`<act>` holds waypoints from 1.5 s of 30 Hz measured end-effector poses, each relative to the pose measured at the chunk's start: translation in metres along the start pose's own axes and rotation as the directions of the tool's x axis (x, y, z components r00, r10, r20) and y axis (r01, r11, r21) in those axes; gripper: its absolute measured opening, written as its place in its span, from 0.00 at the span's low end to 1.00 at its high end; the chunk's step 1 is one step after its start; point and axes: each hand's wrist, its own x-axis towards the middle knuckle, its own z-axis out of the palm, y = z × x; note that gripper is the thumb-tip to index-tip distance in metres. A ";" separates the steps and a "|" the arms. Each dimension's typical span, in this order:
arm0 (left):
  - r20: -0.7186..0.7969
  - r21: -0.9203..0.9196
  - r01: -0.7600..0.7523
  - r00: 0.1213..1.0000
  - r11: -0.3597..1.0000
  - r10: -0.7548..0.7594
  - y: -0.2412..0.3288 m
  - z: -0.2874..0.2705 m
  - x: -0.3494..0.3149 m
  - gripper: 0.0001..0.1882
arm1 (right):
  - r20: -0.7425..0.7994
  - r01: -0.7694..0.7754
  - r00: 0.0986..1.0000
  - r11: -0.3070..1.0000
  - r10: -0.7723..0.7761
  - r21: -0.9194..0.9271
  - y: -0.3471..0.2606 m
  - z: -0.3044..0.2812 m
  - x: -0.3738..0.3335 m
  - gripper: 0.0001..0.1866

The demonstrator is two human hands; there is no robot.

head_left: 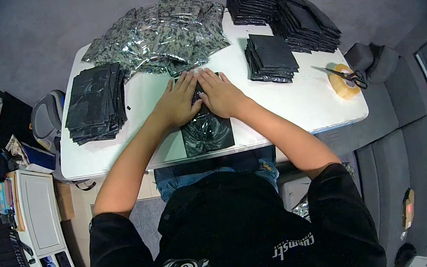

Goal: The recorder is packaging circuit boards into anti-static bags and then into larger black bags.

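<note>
A black plastic bag lies flat on the white table, near its front edge. Both palms press on its upper part. My left hand rests there with the fingers stretched forward, and my right hand lies beside it in the same way. The index fingers of the two hands nearly meet at the far end of the bag. Neither hand grips anything. Just beyond the fingertips is a heap of clear-wrapped packets with a grey-green camouflage pattern.
A stack of black plastic packets stands at the left, a smaller stack right of centre. Tall piles of black packets fill the far right corner. Black scissors lie over a tape roll near the right edge.
</note>
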 end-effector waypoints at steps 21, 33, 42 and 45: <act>0.060 -0.572 0.522 0.796 0.633 -0.602 0.024 -0.027 -0.037 0.27 | -0.055 -0.301 0.920 0.788 0.389 0.537 -0.001 -0.034 -0.005 0.33; 0.286 -0.939 0.140 0.827 -0.314 -0.485 0.007 -0.068 -0.025 0.18 | -0.119 0.063 0.992 0.616 0.050 0.785 0.030 -0.069 -0.008 0.27; 0.354 -0.910 0.226 0.860 -0.347 -0.367 0.004 -0.082 -0.023 0.13 | 0.007 -0.099 0.972 0.387 0.233 0.917 0.042 -0.076 -0.004 0.19; 0.369 -0.929 0.320 0.816 -0.183 -0.445 -0.010 -0.060 -0.026 0.17 | 0.134 -0.241 0.953 0.414 0.270 0.878 0.040 -0.063 -0.002 0.27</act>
